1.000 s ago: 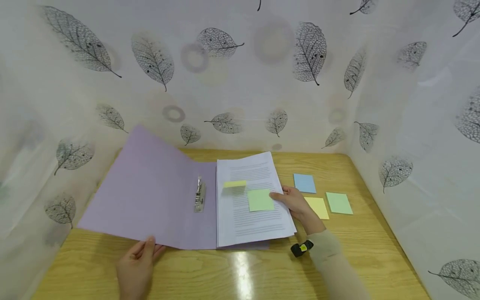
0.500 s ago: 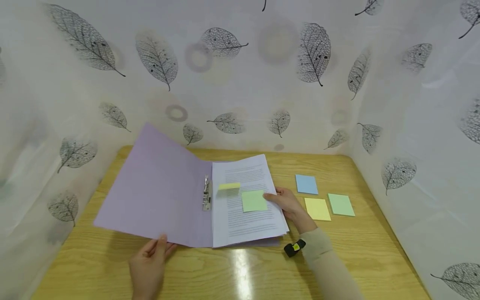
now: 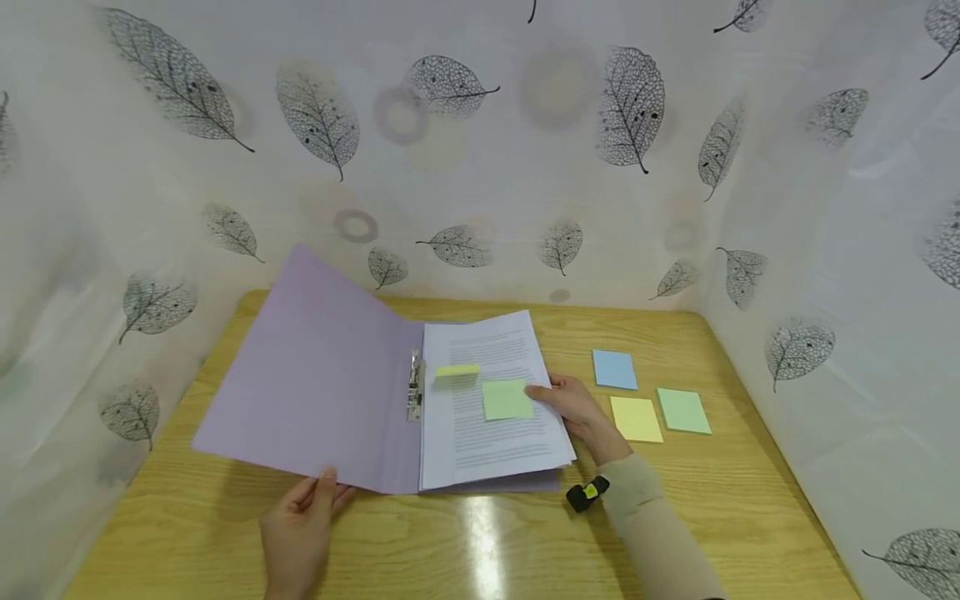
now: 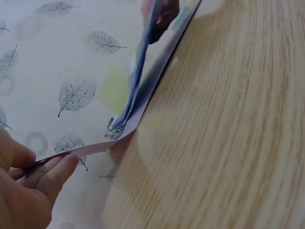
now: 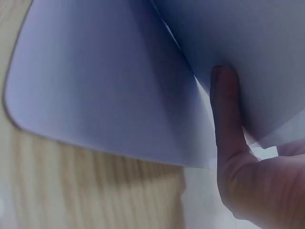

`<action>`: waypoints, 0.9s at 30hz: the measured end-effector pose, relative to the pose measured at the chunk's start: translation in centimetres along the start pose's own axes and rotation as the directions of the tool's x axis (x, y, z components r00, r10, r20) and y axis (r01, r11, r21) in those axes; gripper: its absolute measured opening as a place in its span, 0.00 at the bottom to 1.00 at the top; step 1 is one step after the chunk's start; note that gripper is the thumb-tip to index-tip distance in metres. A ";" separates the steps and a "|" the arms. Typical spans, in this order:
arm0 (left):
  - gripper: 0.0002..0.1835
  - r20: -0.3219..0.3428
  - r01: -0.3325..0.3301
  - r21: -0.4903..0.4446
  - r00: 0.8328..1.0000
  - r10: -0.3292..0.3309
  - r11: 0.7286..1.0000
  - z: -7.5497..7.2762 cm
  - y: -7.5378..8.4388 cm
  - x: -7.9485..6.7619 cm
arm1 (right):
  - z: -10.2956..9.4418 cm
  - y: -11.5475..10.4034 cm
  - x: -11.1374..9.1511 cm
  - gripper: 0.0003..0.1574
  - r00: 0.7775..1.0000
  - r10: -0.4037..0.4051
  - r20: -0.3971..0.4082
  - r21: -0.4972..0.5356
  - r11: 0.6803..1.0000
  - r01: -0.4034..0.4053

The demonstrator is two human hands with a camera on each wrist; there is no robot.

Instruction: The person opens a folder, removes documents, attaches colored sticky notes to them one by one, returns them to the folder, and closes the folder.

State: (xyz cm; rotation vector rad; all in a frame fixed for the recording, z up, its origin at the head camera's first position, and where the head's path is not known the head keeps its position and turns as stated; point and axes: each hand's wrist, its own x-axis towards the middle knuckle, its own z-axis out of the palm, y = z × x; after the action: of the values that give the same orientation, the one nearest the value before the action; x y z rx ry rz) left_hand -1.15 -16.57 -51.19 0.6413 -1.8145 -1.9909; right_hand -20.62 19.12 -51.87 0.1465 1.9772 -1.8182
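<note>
A purple folder (image 3: 315,392) stands open on the table, its front cover tilted up at the left. My left hand (image 3: 300,521) pinches the cover's lower edge between thumb and fingers, also seen on the cover's edge in the left wrist view. A metal clip (image 3: 415,386) sits by the folder's spine. Printed sheets (image 3: 480,454) lie over the right side, their right edge lifted. My right hand (image 3: 581,412) grips that edge, thumb on top, a finger showing beneath in the right wrist view. A green sticky note (image 3: 507,400) and a yellow sticky note (image 3: 457,371) are on the top sheet.
To the right on the wooden table (image 3: 405,550) lie a blue sticky-note pad (image 3: 615,369), a yellow pad (image 3: 636,419) and a green pad (image 3: 683,411). A leaf-patterned curtain (image 3: 480,150) surrounds the table at the back and sides.
The left hand has moved right with the cover, which stands a little steeper. The right hand and sheets have shifted slightly left, closer to the clip. Over the last half second little has moved.
</note>
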 end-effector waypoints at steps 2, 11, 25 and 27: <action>0.14 -0.001 -0.005 -0.002 1.000 0.005 1.000 0.0 0.0 0.0 | 0.2 0.2 0.2 0.33 1.000 -0.007 0.003 -0.003 1.000 0.007; 0.22 0.094 0.012 0.443 0.994 -0.060 0.896 -1.4 1.5 -0.5 | 0.9 0.8 0.4 0.29 0.999 0.004 -0.038 -0.017 1.000 -0.005; 0.11 0.429 -0.471 0.510 0.864 0.262 0.720 3.3 6.8 0.7 | 1.0 -0.4 -1.2 0.31 0.974 -0.161 -0.159 -0.431 0.899 0.078; 0.13 0.463 -0.490 0.503 0.849 0.257 0.712 4.5 7.2 2.0 | 1.2 -0.7 -1.8 0.30 0.956 -0.234 -0.177 -0.560 0.823 0.097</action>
State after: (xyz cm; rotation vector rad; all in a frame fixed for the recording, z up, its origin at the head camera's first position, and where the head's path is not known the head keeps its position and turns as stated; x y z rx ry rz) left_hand -5.57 -14.70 -43.93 0.0112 -2.5954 -1.2814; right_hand -19.01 18.28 -50.52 0.0086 2.6778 -1.2932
